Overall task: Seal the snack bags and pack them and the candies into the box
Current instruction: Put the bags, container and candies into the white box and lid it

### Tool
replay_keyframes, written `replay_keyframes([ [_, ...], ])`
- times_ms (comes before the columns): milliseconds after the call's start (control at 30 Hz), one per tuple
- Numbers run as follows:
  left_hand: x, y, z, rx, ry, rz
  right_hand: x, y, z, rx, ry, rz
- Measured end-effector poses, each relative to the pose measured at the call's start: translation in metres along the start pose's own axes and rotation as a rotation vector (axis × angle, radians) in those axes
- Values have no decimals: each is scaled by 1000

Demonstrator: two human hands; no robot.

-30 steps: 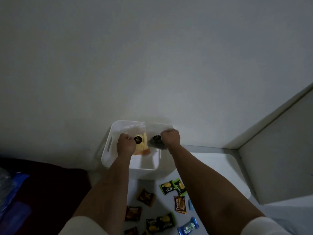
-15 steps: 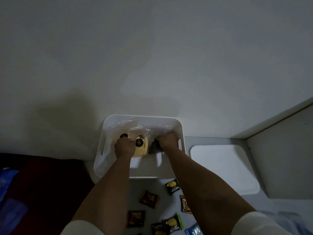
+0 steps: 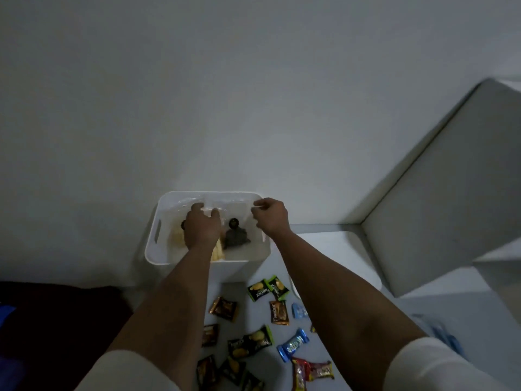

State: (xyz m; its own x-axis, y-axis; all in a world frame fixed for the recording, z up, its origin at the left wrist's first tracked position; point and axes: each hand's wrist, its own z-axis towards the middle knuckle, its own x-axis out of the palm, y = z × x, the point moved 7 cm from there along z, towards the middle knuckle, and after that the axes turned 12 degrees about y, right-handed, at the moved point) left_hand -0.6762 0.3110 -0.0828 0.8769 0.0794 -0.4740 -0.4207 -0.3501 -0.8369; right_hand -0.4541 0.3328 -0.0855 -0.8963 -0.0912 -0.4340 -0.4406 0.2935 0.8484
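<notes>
Two bare forearms, each ending in a bare hand (left hand (image 3: 201, 228), right hand (image 3: 270, 218)); white sleeves pushed up near the elbows.

The white box (image 3: 158, 232) with slot handles stands open against the wall. Inside lie clear snack bags: one with dark contents (image 3: 236, 237) and a round dark sticker (its seal cannot be judged in this dim light), one with pale yellow contents (image 3: 177, 236) partly hidden under an arm. The candies (image 3: 282, 325) in green, brown, blue and red wrappers lie scattered on the white surface in front of the box
</notes>
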Motion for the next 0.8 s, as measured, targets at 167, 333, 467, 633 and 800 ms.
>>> replay_keyframes([
  [167, 64, -41, -51, 123, 146, 59, -76, -33, -63, -62, -129, 41],
  [333, 150, -77, -110, 235, 291, 142, -166, -121, -119, 50, -257, 9],
  [467, 232, -84, -161, 233, 420, 173, -238, -206, -167, 196, -321, 4],
  [633, 338, -64, -222, 101, 558, 222, -318, -301, -209, 298, -362, -60],
  [800, 422, -15, -278, -50, 645, 297, -377, -384, -239, 394, -284, -110],
])
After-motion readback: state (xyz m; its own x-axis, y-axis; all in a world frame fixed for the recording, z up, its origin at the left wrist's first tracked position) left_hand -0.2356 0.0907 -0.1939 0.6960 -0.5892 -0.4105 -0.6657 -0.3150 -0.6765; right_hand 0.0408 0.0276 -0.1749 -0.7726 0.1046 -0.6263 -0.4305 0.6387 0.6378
